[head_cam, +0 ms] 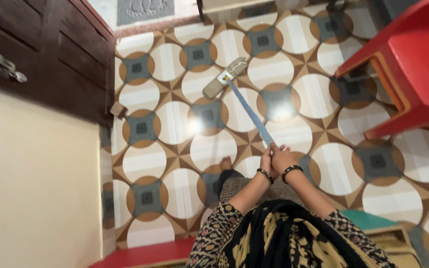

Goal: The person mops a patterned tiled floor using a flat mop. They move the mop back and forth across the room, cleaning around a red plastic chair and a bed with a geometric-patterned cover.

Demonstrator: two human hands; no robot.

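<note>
The flat mop (226, 78) lies with its beige pad on the patterned tile floor (323, 164), its blue handle (249, 111) slanting back to the person. Both the left hand (267, 161) and the right hand (282, 158) are wrapped tight around the handle's end, side by side. A red plastic stool (413, 74) stands to the right, a dark wooden door (50, 54) to the left.

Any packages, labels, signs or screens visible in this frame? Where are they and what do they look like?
None in view. Both hands grip a blue mop handle with a beige mop head on the patterned tile floor; a red plastic stool stands to the right.
</note>
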